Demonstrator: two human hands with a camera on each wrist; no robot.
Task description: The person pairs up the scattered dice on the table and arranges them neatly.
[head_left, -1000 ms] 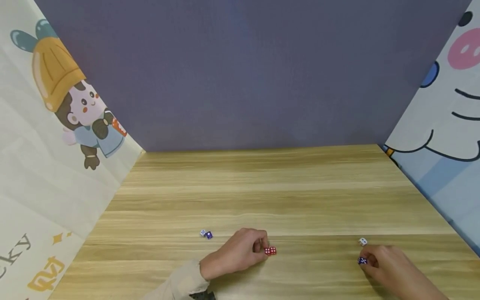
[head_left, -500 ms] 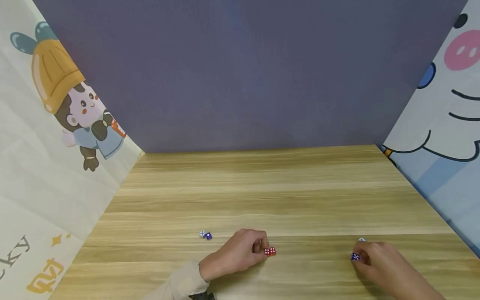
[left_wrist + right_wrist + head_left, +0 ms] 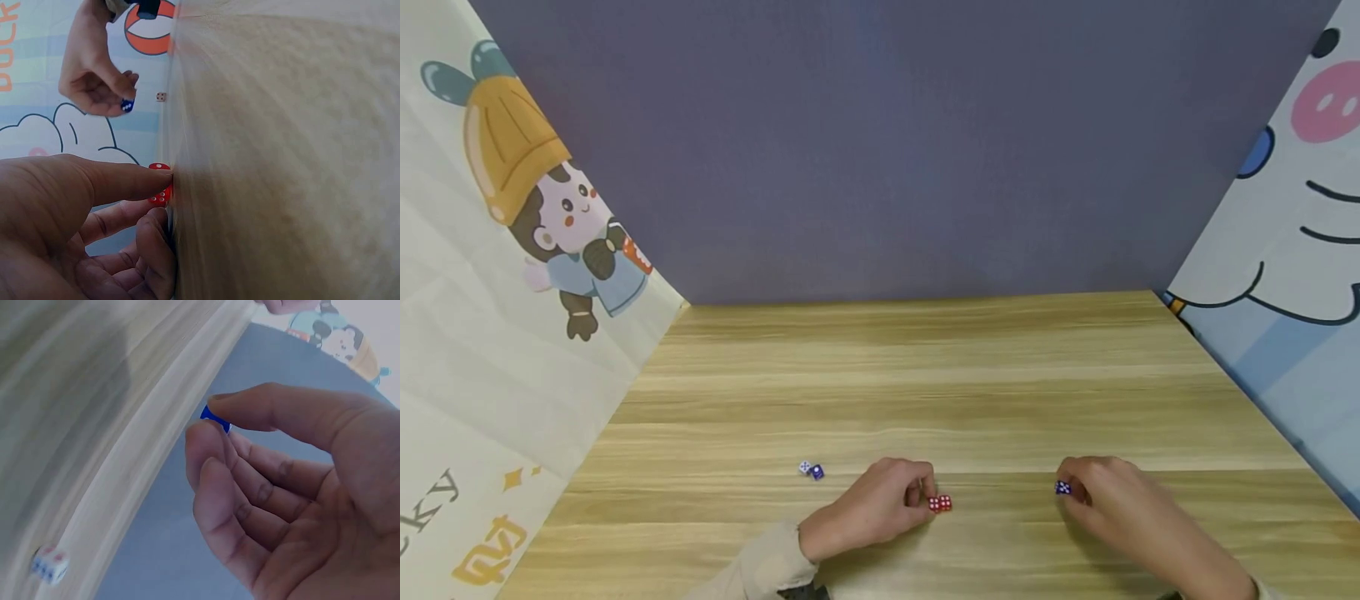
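Note:
Near the front middle of the table, my left hand [image 3: 880, 504] pinches the nearer of two red dice between thumb and fingers. The other red die [image 3: 946, 502] sits side by side with it. Further right, my right hand [image 3: 1123, 508] holds a blue die [image 3: 1063, 487] by thumb and fingertips. In the left wrist view that blue die [image 3: 127, 105] is raised off the table. A white die [image 3: 50, 564] with red and blue pips lies on the table in the right wrist view; the right hand hides it in the head view.
To the left of my left hand, a white die [image 3: 805, 467] and a second blue die [image 3: 817, 472] lie together on the wooden table [image 3: 880, 375]. A grey-purple panel [image 3: 895, 150] rises behind it, with cartoon-printed cloth [image 3: 550, 350] at the sides.
My right hand has moved left and a bit further up the table with the blue die, away from the white die. The left hand stays at the red dice.

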